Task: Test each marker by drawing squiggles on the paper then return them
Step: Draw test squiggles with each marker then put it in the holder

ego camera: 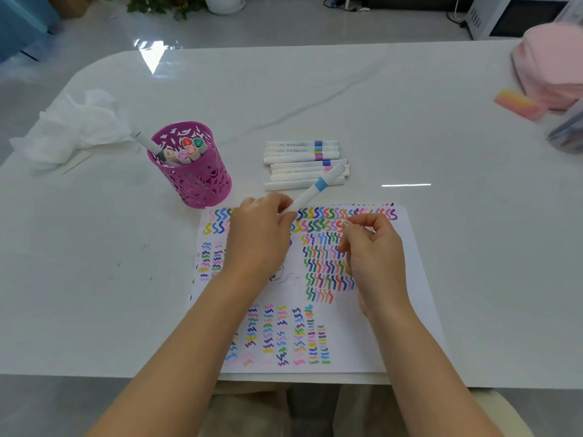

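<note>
My left hand grips a white marker with a light blue band by its lower end. The marker slants up and to the right over the top edge of the paper. That sheet is covered with rows of coloured squiggles. My right hand hovers over the paper just right of the left hand, fingers curled inward. Whether it holds something small is hidden. Several white markers lie in a row behind the paper. A pink cut-out pen cup with several markers stands at the left.
A crumpled white tissue lies left of the cup on the white table. A pink bag, a pink-orange block and a clear container sit at the far right. The table's front edge is close to my body.
</note>
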